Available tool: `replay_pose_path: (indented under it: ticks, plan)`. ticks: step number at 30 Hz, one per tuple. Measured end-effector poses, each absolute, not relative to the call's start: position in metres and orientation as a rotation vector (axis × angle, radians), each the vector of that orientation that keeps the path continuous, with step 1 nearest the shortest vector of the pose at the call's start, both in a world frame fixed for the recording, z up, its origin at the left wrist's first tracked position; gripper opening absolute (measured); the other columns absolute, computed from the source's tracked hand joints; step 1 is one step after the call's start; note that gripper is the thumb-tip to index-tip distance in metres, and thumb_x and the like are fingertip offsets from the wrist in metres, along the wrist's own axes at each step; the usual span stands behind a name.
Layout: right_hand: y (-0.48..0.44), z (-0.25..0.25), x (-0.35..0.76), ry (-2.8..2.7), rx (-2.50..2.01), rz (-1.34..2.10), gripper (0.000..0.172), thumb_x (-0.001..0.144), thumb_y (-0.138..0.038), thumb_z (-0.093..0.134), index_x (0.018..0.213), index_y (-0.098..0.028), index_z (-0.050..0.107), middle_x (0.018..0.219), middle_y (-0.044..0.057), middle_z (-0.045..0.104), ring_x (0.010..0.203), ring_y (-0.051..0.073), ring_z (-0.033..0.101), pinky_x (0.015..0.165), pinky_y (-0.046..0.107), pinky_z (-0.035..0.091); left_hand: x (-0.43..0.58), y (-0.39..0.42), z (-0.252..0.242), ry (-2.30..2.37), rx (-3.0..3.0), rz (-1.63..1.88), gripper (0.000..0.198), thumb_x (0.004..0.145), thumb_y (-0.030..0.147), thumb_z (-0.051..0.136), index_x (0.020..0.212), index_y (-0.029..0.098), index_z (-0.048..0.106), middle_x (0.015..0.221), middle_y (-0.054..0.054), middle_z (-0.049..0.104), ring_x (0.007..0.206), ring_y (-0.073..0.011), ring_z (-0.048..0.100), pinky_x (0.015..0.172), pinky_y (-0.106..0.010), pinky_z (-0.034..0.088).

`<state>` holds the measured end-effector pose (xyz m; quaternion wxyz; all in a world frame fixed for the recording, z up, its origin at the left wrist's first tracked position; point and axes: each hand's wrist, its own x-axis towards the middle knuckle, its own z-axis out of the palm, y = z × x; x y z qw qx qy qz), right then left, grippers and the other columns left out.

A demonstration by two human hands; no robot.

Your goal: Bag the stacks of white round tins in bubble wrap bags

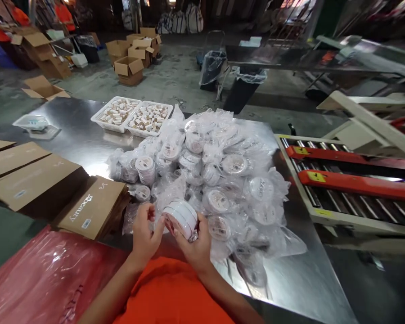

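Note:
In front of my body, a short stack of round white disc-shaped pieces (180,218) is tilted, with its printed end facing left. My right hand (198,243) is closed round its right side and underside. My left hand (147,231) is just left of it, fingers curled but apart from the thumb. The left thumb tip is close to the stack's edge; I cannot tell if it touches. Beyond both hands spreads a large heap of similar round stacks in clear plastic bags (219,200). One bare-looking stack (145,170) stands upright at the heap's left.
Flat brown cartons (91,207) are piled left, beside red plastic sheeting (54,274). White baskets of small pieces (116,128) and a small white tray (30,121) stand on the metal table (290,279). A roller conveyor (354,216) borders the right. People in orange (63,15) are far left.

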<state>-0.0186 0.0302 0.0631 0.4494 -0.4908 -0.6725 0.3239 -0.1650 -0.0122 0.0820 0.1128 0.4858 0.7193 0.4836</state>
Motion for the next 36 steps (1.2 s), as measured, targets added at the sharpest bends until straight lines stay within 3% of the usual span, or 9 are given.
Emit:
replay_pose_path:
  ticks: [6, 9, 11, 14, 19, 25, 31, 36]
  plan:
    - [0.031, 0.062, -0.010, -1.631, -1.139, 0.907, 0.050, 0.072, -0.034, 0.069, 0.116, -0.021, 0.049, 0.097, 0.005, 0.063, 0.081, 0.019, 0.063, 0.067, 0.030, 0.055, -0.154, 0.005, 0.078, 1.833, 0.802, 1.518, 0.039, 0.084, 0.042, 0.055, 0.115, 0.020, 0.048, 0.107, -0.007, 0.055, 0.098, -0.0185, 0.057, 0.083, -0.032, 0.047]
    - [0.029, 0.066, -0.006, -1.643, -1.109, 0.957, 0.048, 0.072, -0.032, 0.068, 0.115, -0.021, 0.050, 0.094, 0.004, 0.064, 0.078, 0.019, 0.062, 0.064, 0.029, 0.054, -0.158, 0.016, 0.071, 1.675, 0.631, 1.446, 0.031, 0.077, 0.043, 0.062, 0.094, 0.019, 0.053, 0.087, -0.001, 0.055, 0.078, -0.0142, 0.055, 0.067, -0.025, 0.046]
    - [0.027, 0.068, -0.005, -1.669, -1.085, 0.993, 0.048, 0.071, -0.031, 0.068, 0.115, -0.021, 0.051, 0.093, 0.005, 0.064, 0.078, 0.019, 0.062, 0.064, 0.029, 0.054, -0.163, 0.022, 0.067, 1.640, 0.656, 1.398, 0.026, 0.073, 0.039, 0.065, 0.075, 0.019, 0.048, 0.070, 0.004, 0.048, 0.063, -0.0103, 0.047, 0.058, -0.022, 0.040]
    - [0.028, 0.068, -0.007, -1.640, -1.092, 1.049, 0.049, 0.071, -0.032, 0.069, 0.115, -0.020, 0.051, 0.097, 0.007, 0.063, 0.083, 0.021, 0.062, 0.069, 0.032, 0.055, -0.166, 0.022, 0.062, 1.797, 0.827, 1.389, 0.023, 0.075, 0.031, 0.060, 0.066, 0.020, 0.042, 0.061, 0.006, 0.040, 0.057, -0.0086, 0.039, 0.055, -0.020, 0.034]
    - [0.035, 0.056, -0.013, -1.353, -1.263, 0.981, 0.056, 0.074, -0.037, 0.067, 0.121, -0.018, 0.045, 0.109, 0.011, 0.060, 0.096, 0.023, 0.061, 0.079, 0.037, 0.054, -0.151, 0.001, 0.064, 2.132, 1.305, 1.324, 0.019, 0.084, 0.023, 0.053, 0.067, 0.020, 0.045, 0.060, 0.005, 0.042, 0.055, -0.0094, 0.040, 0.054, -0.021, 0.034]
    - [0.027, 0.058, -0.011, -1.769, -1.197, 0.886, 0.045, 0.076, -0.032, 0.064, 0.117, -0.021, 0.047, 0.092, 0.005, 0.060, 0.077, 0.020, 0.059, 0.065, 0.033, 0.051, -0.150, -0.002, 0.075, 2.206, 1.736, 1.468, 0.021, 0.089, 0.017, 0.046, 0.069, 0.020, 0.047, 0.067, 0.000, 0.051, 0.064, -0.0127, 0.050, 0.060, -0.024, 0.041]
    - [0.025, 0.062, -0.008, -1.929, -1.163, 0.785, 0.050, 0.073, -0.030, 0.063, 0.119, -0.018, 0.047, 0.093, 0.008, 0.064, 0.079, 0.024, 0.062, 0.068, 0.036, 0.051, -0.165, 0.007, 0.088, 2.114, 2.229, 1.368, 0.021, 0.089, 0.014, 0.048, 0.069, 0.019, 0.051, 0.067, -0.003, 0.058, 0.065, -0.0133, 0.054, 0.062, -0.025, 0.042]
    - [0.033, 0.076, -0.008, -1.901, -1.139, 0.740, 0.049, 0.076, -0.035, 0.062, 0.120, -0.019, 0.048, 0.093, 0.007, 0.064, 0.077, 0.022, 0.062, 0.067, 0.035, 0.051, -0.159, 0.001, 0.108, 2.137, 2.422, 1.267, 0.028, 0.087, 0.014, 0.052, 0.060, 0.020, 0.046, 0.058, 0.000, 0.054, 0.057, -0.0134, 0.050, 0.058, -0.027, 0.036]
